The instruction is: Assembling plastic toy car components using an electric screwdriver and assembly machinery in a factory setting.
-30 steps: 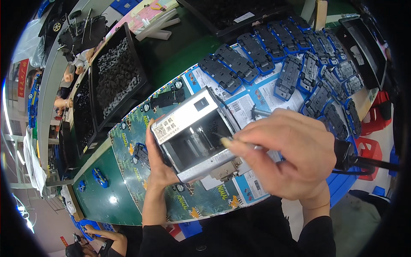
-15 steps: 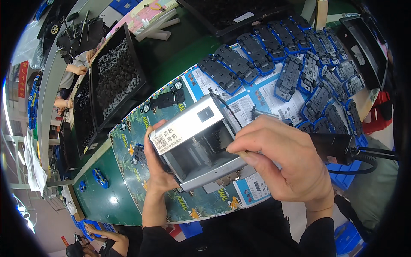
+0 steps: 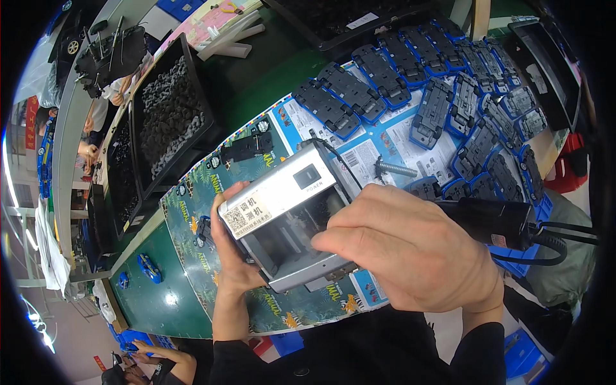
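Note:
A silver box-shaped screw feeder [image 3: 285,186] with a dark rocker switch and a window onto its inside is tilted above the printed sheets. My left hand [image 3: 234,256] grips its left side, with the thumb along the top edge and the palm below. My right hand [image 3: 404,250] is at the window's right end, thumb and fingers pinched together. Whatever is in that pinch is hidden behind the fingers. Behind the right wrist is a black electric screwdriver [image 3: 491,221] with a cable. A metal spring [image 3: 398,169] lies on the sheets just beyond the right hand.
Many blue toy cars [image 3: 378,77], dark undersides up, lie at the far right. Black bins [image 3: 208,128] of small dark parts stand at left. White tubes [image 3: 234,50] lie at the back. Two blue pieces [image 3: 149,268] rest on the green table [image 3: 170,301]. Other people work at left.
My right hand has moved left and turned, its fingertips now farther over the window; the thin brownish thing seen in its pinch is now hidden. The screw feeder has shifted slightly toward me.

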Demonstrator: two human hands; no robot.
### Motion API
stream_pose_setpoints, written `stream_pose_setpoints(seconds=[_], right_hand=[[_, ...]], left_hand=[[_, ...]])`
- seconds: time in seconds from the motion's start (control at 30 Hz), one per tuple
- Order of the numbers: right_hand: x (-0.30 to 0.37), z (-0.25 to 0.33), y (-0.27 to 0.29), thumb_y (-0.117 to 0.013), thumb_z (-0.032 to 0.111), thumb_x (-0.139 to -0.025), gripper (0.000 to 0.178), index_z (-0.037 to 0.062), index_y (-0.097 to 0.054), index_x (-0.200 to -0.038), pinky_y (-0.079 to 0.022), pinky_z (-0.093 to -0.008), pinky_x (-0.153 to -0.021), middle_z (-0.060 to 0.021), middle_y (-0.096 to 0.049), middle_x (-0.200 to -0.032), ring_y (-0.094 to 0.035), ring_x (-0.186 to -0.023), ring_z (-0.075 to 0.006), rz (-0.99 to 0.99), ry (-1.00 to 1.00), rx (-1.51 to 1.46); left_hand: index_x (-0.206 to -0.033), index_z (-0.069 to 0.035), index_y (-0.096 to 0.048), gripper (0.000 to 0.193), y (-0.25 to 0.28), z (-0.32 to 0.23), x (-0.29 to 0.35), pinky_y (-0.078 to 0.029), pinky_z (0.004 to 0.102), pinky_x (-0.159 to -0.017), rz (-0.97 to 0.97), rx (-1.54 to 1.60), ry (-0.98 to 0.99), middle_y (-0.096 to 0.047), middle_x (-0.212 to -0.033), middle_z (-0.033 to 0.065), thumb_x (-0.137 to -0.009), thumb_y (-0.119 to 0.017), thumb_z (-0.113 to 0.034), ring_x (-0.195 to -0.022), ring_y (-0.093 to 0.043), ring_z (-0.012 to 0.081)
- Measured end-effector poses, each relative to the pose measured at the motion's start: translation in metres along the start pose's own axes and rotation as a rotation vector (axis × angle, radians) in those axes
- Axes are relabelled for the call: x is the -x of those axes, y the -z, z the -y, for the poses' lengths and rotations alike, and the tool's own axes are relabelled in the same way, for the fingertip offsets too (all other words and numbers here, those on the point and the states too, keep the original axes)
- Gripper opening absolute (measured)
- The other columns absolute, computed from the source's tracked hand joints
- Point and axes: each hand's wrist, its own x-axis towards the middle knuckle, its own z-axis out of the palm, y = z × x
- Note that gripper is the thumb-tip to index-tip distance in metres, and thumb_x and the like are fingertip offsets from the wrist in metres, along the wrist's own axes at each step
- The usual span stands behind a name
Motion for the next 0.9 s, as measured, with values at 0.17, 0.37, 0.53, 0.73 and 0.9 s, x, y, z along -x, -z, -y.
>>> stream_pose_setpoints(seconds=[0.17,0.37,0.53,0.73,0.9], right_hand=[[-0.001,0.002,0.006,-0.065,-0.005,-0.072,0.032,0.0003,-0.068,-0.103,-0.051,-0.0349,-0.07,-0.0111,-0.063,-0.093,-0.061,-0.084,-0.0266,0.074,0.047,0.025],[-0.005,0.005,0.004,-0.065,-0.006,-0.073,0.034,-0.0004,-0.067,-0.107,-0.051,-0.0354,-0.073,-0.0114,-0.063,-0.094,-0.061,-0.087,-0.0268,0.182,0.057,0.05],[-0.006,-0.007,-0.019,-0.065,-0.006,-0.074,0.031,-0.0033,-0.065,-0.105,-0.051,-0.0366,-0.074,-0.0111,-0.063,-0.093,-0.061,-0.086,-0.0259,0.155,0.073,-0.032],[-0.007,-0.003,-0.029,-0.066,0.003,-0.072,0.024,-0.0021,-0.062,-0.095,-0.048,-0.0349,-0.069,-0.0111,-0.059,-0.093,-0.057,-0.084,-0.0262,0.093,0.107,0.183],[-0.009,0.001,-0.023,-0.065,0.004,-0.071,0.023,-0.0013,-0.062,-0.093,-0.041,-0.0336,-0.063,-0.0104,-0.057,-0.09,-0.055,-0.081,-0.0249,0.042,0.059,0.375]], left_hand=[[-0.15,0.007,-0.012,0.137,0.002,0.005,0.002,-0.033,0.0465,-0.113,0.008,-0.01,-0.05,-0.034,-0.147,0.0235,-0.048,-0.099,-0.025,-0.135,-0.042,0.0337],[-0.15,0.007,-0.011,0.136,-0.001,-0.002,0.001,-0.033,0.0475,-0.113,-0.007,0.038,0.015,-0.034,-0.147,0.024,-0.051,-0.098,-0.026,-0.135,-0.042,0.0349],[-0.151,0.005,-0.009,0.137,-0.001,0.004,0.0,-0.033,0.0484,-0.114,0.024,-0.029,-0.101,-0.033,-0.148,0.0246,-0.052,-0.098,-0.026,-0.136,-0.041,0.0359],[-0.151,0.005,-0.009,0.138,0.002,0.005,0.001,-0.033,0.0481,-0.114,0.03,-0.053,-0.08,-0.033,-0.148,0.0245,-0.051,-0.098,-0.027,-0.136,-0.041,0.035],[-0.151,0.005,-0.01,0.138,0.002,0.002,0.0,-0.033,0.0468,-0.114,0.033,-0.058,-0.068,-0.034,-0.148,0.024,-0.05,-0.098,-0.027,-0.136,-0.042,0.0342]])
